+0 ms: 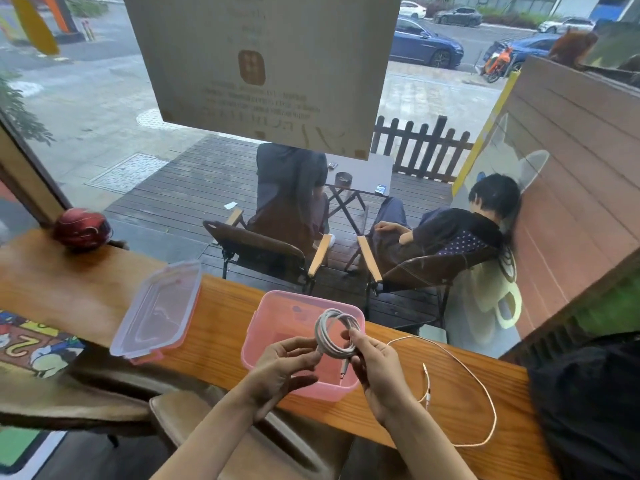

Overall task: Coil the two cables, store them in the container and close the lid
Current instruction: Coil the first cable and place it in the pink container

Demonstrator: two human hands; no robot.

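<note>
1. The first of the two cables is in hand: the white cable (337, 336) is wound into a loop and held above the open pink container (273, 344), which stands on the wooden counter (221, 327).
2. The right hand (379, 374) has its fingers (356, 341) clamped on the right side of the loop. The left hand (280, 367) pinches the loose tail at the loop's lower left, its fingers closed on the strand.
3. A plug end hangs down from the coil into the container; whether it touches the bottom is hard to tell from this angle.
4. The next move, as I judge it, calls for tucking the tail in and lowering the coil flat into the container without letting it spring open.
5. The second cable (485, 393), thin and pale, lies uncoiled on the counter to the right of the container, not yet handled.
6. The clear lid (157, 310) lies on the counter to the left, apart from the container, so closing comes last.
7. A poster on the window shows writing from its back side, not readable. A printed mat (38, 344) at far left shows what looks like a large "2".
</note>
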